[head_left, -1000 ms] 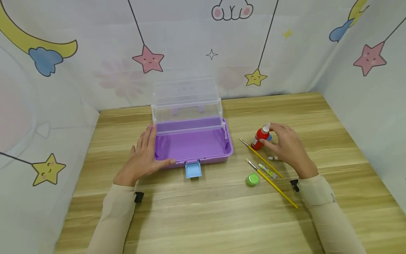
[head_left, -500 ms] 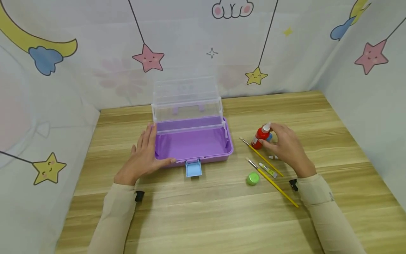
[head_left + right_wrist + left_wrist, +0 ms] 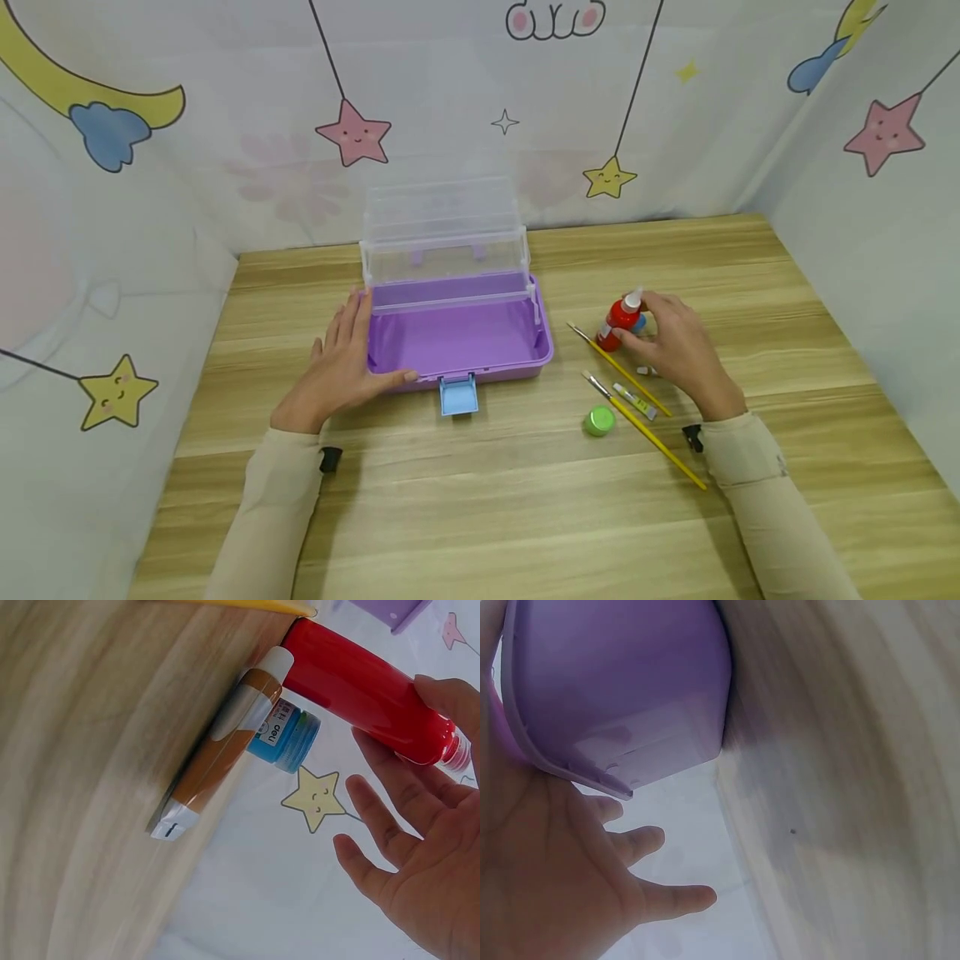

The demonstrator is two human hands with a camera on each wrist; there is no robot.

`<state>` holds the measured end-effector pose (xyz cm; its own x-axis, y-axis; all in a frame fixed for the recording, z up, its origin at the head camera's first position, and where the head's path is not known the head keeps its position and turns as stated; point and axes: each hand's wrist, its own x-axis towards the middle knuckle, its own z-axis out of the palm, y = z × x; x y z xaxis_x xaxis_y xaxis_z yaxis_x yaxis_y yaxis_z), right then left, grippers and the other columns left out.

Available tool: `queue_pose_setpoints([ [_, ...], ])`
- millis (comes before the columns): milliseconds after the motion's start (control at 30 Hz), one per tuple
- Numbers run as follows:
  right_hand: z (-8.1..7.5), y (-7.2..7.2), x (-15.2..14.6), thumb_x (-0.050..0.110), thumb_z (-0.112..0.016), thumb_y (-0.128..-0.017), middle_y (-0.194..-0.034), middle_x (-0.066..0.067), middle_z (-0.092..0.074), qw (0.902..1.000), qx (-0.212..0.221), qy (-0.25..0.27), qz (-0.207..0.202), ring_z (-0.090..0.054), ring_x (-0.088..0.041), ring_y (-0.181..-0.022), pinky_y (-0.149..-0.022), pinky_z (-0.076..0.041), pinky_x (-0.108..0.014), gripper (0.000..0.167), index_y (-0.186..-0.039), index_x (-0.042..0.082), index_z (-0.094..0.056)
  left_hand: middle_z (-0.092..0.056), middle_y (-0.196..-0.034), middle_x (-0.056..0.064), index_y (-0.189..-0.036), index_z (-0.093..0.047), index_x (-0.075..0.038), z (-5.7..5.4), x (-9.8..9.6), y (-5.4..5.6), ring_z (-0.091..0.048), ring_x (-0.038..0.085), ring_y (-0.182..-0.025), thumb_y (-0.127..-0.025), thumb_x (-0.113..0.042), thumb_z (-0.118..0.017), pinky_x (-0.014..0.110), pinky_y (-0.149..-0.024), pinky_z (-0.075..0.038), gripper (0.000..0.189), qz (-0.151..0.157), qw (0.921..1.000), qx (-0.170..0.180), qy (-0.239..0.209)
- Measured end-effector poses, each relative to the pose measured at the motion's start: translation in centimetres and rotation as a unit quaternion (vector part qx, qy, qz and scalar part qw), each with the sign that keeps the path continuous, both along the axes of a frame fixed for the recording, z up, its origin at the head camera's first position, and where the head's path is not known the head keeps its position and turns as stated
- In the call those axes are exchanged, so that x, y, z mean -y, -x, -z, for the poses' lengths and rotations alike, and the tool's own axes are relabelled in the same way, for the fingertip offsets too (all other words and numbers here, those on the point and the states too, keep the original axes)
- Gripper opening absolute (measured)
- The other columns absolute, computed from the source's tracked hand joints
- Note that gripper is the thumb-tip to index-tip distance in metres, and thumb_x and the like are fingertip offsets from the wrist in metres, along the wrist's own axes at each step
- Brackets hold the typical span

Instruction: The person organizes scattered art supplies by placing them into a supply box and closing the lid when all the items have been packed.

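Note:
A purple plastic box (image 3: 457, 337) with a raised clear lid (image 3: 442, 212) and a blue latch (image 3: 458, 395) is at the middle of the table. My left hand (image 3: 335, 367) rests on its left front corner, fingers straight along the left side and thumb along the front rim. The left wrist view shows the box wall (image 3: 630, 682) against the palm. To the right of the box, my right hand (image 3: 678, 346) pinches a red paint bottle (image 3: 619, 323) with a white nozzle between thumb and fingers. The bottle (image 3: 367, 690) has its base right at the table surface.
Two yellow paintbrushes (image 3: 656, 440), a green paint jar (image 3: 599, 421) and a yellow-green paint tube (image 3: 634, 400) lie in front of the right hand. A brown paint tube (image 3: 225, 742) and a blue paint jar (image 3: 285, 736) are beside the bottle. A patterned cloth (image 3: 450, 92) borders the table.

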<state>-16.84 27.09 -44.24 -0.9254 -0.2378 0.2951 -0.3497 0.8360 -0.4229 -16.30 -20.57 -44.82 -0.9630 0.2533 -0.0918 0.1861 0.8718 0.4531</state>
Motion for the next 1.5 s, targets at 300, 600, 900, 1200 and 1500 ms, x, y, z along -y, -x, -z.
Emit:
queue_pose_setpoints([
  [300,-0.06,-0.14,0.19,0.016,-0.079,-0.089,-0.122,-0.025,-0.063,0.9998,0.019,0.003,0.008,-0.057,-0.045,-0.116,-0.098,-0.045,-0.065,0.052,-0.13,-0.005,-0.055,0.018,-0.17,0.006,-0.16,0.022,-0.026,-0.03,0.06,-0.09,0.002,0.044,-0.155,-0.075,-0.08,-0.068,0.085,-0.106,-0.009,0.135,-0.001,1.0,0.004,-0.005],
  [600,0.5,0.01,0.11,0.009,-0.078,-0.088,-0.111,-0.021,-0.07,0.9987,-0.004,0.045,-0.023,-0.068,-0.038,-0.098,-0.084,-0.056,-0.056,0.041,-0.121,-0.002,-0.057,0.018,-0.17,0.006,-0.16,0.022,-0.027,-0.01,0.06,-0.07,0.002,0.045,-0.155,-0.075,-0.08,-0.068,0.085,-0.106,-0.009,0.135,0.001,1.0,0.0,-0.005],
  [900,0.5,0.17,0.27,0.007,-0.076,-0.089,-0.113,-0.02,-0.069,0.9981,0.009,0.055,-0.027,-0.069,-0.038,-0.1,-0.085,-0.057,-0.056,0.04,-0.123,-0.001,-0.057,0.016,-0.17,0.008,-0.16,0.023,-0.027,0.0,0.09,-0.1,0.0,0.046,-0.155,-0.075,-0.08,-0.068,0.086,-0.105,-0.009,0.135,0.001,1.0,0.001,-0.006],
  [1200,0.73,0.15,0.34,0.003,-0.075,-0.088,-0.114,-0.021,-0.069,0.996,0.013,0.08,-0.038,-0.069,-0.037,-0.101,-0.084,-0.059,-0.053,0.042,-0.125,-0.004,-0.057,0.016,-0.17,0.005,-0.16,0.021,-0.028,0.0,0.12,-0.2,-0.001,0.046,-0.155,-0.075,-0.08,-0.068,0.085,-0.106,-0.009,0.134,-0.001,1.0,0.004,-0.007],
  [1500,0.5,0.06,0.54,0.0,-0.073,-0.088,-0.116,-0.021,-0.068,0.993,0.022,0.105,-0.048,-0.069,-0.037,-0.103,-0.081,-0.059,-0.05,0.043,-0.129,-0.005,-0.058,0.016,-0.17,0.006,-0.161,0.02,-0.028,-0.46,0.01,-0.41,-0.001,0.047,-0.154,-0.075,-0.081,-0.067,0.083,-0.108,-0.009,0.133,-0.005,0.9999,0.007,-0.009],
])
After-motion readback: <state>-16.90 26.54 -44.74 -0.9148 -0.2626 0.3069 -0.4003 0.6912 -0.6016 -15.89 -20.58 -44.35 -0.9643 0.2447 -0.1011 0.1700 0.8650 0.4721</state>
